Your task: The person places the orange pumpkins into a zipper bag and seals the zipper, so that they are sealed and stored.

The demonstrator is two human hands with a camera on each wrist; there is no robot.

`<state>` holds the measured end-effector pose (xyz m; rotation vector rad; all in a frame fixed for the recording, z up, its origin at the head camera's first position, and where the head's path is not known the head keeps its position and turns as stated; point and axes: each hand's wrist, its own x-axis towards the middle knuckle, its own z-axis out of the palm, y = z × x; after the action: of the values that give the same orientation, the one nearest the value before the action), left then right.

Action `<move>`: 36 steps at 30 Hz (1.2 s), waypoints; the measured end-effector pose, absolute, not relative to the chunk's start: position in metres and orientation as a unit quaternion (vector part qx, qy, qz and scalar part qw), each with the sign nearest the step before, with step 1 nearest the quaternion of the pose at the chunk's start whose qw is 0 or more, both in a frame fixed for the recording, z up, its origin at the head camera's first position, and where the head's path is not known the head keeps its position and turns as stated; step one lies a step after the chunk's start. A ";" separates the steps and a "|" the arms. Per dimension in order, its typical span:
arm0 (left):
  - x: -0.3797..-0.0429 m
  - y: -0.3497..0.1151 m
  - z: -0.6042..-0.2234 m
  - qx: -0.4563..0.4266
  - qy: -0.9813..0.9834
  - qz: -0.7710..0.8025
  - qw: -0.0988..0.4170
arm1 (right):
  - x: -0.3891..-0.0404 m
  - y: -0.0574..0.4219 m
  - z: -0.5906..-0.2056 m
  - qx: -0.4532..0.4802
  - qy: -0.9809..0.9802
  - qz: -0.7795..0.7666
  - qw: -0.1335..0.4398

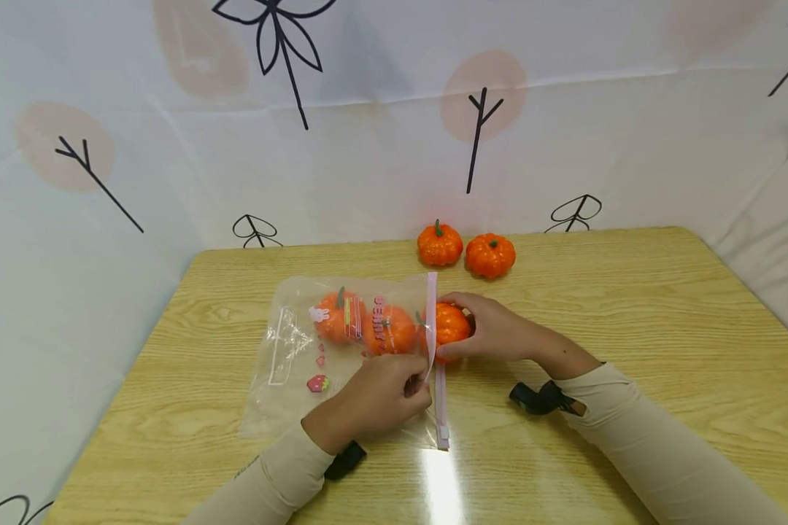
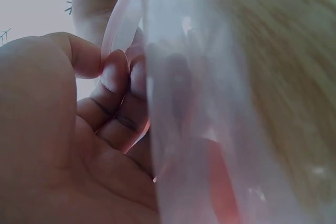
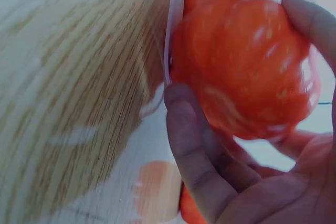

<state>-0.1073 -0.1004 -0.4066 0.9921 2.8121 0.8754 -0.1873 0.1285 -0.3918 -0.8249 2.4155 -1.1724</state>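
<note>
A clear zip bag (image 1: 289, 415) with pink edging and printed pictures lies on the table, its mouth toward the right. Two small orange pumpkins, one (image 1: 331, 321) behind the other (image 1: 394, 332), show through its plastic. My left hand (image 1: 384, 394) pinches the pink edge of the mouth between thumb and fingers, seen closely in the left wrist view. With my right hand (image 1: 499, 328) I grip a third pumpkin (image 3: 247, 66) at the bag's mouth, fingers and thumb on opposite sides. Its far side is partly inside the opening, behind the pink strip.
Two more orange pumpkins, one (image 1: 439, 244) beside the other (image 1: 490, 255), stand near the back edge of the wooden table (image 1: 630, 306). A white slider (image 1: 443, 432) sits at the near end of the zip strip. A patterned cloth (image 1: 381, 160) hangs behind the table.
</note>
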 end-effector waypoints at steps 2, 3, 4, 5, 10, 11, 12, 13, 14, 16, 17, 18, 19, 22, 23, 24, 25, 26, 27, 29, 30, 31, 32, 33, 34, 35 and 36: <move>-0.107 -0.100 -0.406 0.317 0.905 0.284 0.021 | -0.187 0.129 -0.392 -0.295 0.846 -0.409 0.173; -0.107 -0.100 -0.406 0.316 0.905 0.285 0.023 | -0.187 0.129 -0.392 -0.300 0.843 -0.410 0.176; -0.107 -0.100 -0.406 0.315 0.905 0.287 0.025 | -0.187 0.129 -0.392 -0.304 0.840 -0.413 0.179; -0.107 -0.100 -0.405 0.314 0.905 0.288 0.027 | -0.186 0.129 -0.392 -0.308 0.837 -0.415 0.180; -0.107 -0.100 -0.405 0.313 0.905 0.286 0.029 | -0.184 0.127 -0.393 -0.311 0.827 -0.428 0.189; -0.107 -0.100 -0.405 0.314 0.905 0.285 0.029 | -0.184 0.127 -0.393 -0.311 0.827 -0.429 0.189; -0.107 -0.100 -0.405 0.314 0.905 0.285 0.029 | -0.184 0.127 -0.393 -0.310 0.826 -0.432 0.190; -0.107 -0.100 -0.405 0.316 0.905 0.284 0.028 | -0.183 0.126 -0.393 -0.308 0.826 -0.432 0.189; -0.107 -0.100 -0.405 0.316 0.905 0.282 0.027 | -0.182 0.126 -0.393 -0.308 0.826 -0.434 0.187; -0.107 -0.100 -0.405 0.318 0.906 0.280 0.025 | -0.181 0.125 -0.393 -0.306 0.824 -0.438 0.186; -0.107 -0.099 -0.405 0.318 0.906 0.278 0.024 | -0.181 0.124 -0.394 -0.307 0.822 -0.442 0.186; -0.107 -0.099 -0.405 0.318 0.906 0.278 0.024 | -0.181 0.124 -0.394 -0.307 0.819 -0.447 0.188; -0.107 -0.099 -0.405 0.319 0.906 0.277 0.023 | -0.181 0.123 -0.394 -0.307 0.818 -0.449 0.188; -0.107 -0.099 -0.405 0.319 0.906 0.278 0.020 | -0.181 0.121 -0.397 -0.307 0.812 -0.459 0.190; -0.107 -0.099 -0.405 0.320 0.906 0.278 0.019 | -0.181 0.121 -0.397 -0.307 0.810 -0.462 0.189; -0.107 -0.099 -0.405 0.320 0.905 0.278 0.018 | -0.181 0.120 -0.398 -0.306 0.810 -0.464 0.189; -0.107 -0.099 -0.406 0.320 0.905 0.278 0.017 | -0.181 0.120 -0.398 -0.305 0.809 -0.466 0.188; -0.107 -0.099 -0.406 0.321 0.905 0.279 0.015 | -0.181 0.120 -0.398 -0.305 0.807 -0.470 0.188; -0.108 -0.099 -0.407 0.321 0.905 0.278 0.014 | -0.181 0.119 -0.398 -0.304 0.807 -0.471 0.186; -0.108 -0.099 -0.407 0.321 0.905 0.278 0.013 | -0.180 0.119 -0.399 -0.303 0.806 -0.474 0.185; -0.108 -0.099 -0.407 0.321 0.905 0.277 0.013 | -0.180 0.118 -0.399 -0.300 0.808 -0.473 0.182; -0.108 -0.099 -0.408 0.322 0.905 0.277 0.013 | -0.179 0.118 -0.399 -0.298 0.809 -0.473 0.181; -0.108 -0.099 -0.408 0.322 0.905 0.277 0.013 | -0.179 0.117 -0.399 -0.294 0.811 -0.473 0.179; -0.108 -0.099 -0.408 0.322 0.905 0.277 0.014 | -0.179 0.117 -0.399 -0.291 0.813 -0.472 0.177; -0.108 -0.099 -0.408 0.322 0.906 0.276 0.013 | -0.178 0.116 -0.400 -0.287 0.814 -0.473 0.178; -0.108 -0.099 -0.408 0.322 0.906 0.275 0.013 | -0.178 0.116 -0.400 -0.282 0.817 -0.471 0.176; -0.108 -0.099 -0.408 0.322 0.906 0.275 0.012 | -0.178 0.115 -0.401 -0.277 0.818 -0.471 0.177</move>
<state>-0.1083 -0.0993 -0.4080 1.0049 2.8240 0.8566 -0.1779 0.1151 -0.4007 -0.7849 2.3172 -1.3341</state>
